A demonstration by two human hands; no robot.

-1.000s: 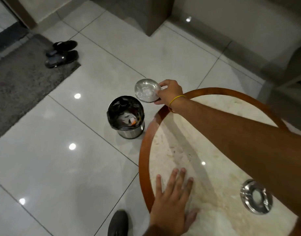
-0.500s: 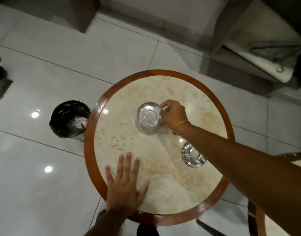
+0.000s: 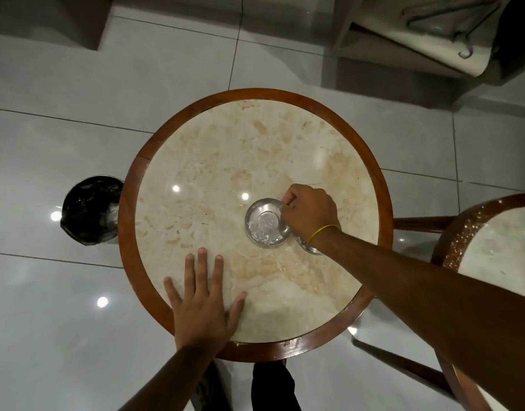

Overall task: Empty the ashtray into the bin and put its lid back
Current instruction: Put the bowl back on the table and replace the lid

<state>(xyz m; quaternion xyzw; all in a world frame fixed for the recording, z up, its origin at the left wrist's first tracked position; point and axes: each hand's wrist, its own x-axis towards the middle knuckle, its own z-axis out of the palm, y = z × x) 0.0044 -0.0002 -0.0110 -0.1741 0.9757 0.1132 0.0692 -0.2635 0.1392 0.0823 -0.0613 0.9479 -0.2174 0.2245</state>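
Observation:
A shiny metal ashtray bowl (image 3: 265, 223) sits on the round marble table (image 3: 225, 149), right of centre, with pale ash residue inside. My right hand (image 3: 310, 212) grips its right rim with closed fingers. The metal lid (image 3: 308, 247) lies just right of the bowl, mostly hidden under my right wrist. My left hand (image 3: 203, 301) rests flat on the table's near-left edge, fingers spread. The small bin (image 3: 90, 210) with a black liner stands on the floor at the table's left.
A second round marble table (image 3: 498, 241) stands at the right, wooden legs between the two. White glossy floor tiles surround the table. Furniture (image 3: 433, 40) with a draped cloth sits at the back right. My feet show below the table's near edge.
My right hand carried the bowl from above the bin back over the table and brought it down beside the lid. The left hand stayed flat on the table.

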